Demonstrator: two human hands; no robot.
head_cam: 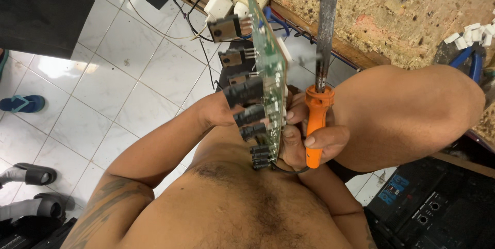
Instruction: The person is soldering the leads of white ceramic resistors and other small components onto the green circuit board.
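A green circuit board [269, 68] stands on edge in front of my chest, with a row of black transistors [242, 92] sticking out to its left. My left hand [219, 110] grips the board from the left side, mostly hidden behind the components. My right hand [309, 143] is wrapped around the orange handle of a soldering iron [322, 63], whose dark metal shaft points up and away beside the board's right face. The fingers of that hand also touch the board's lower edge.
A worn wooden workbench [392, 6] runs across the top right, with small white parts [472, 33] on it. White tiled floor [118, 73] lies left, with a blue sandal [23, 103] and dark shoes [31, 174]. A black audio unit [438, 208] sits bottom right. My raised knee [412, 110] is beside it.
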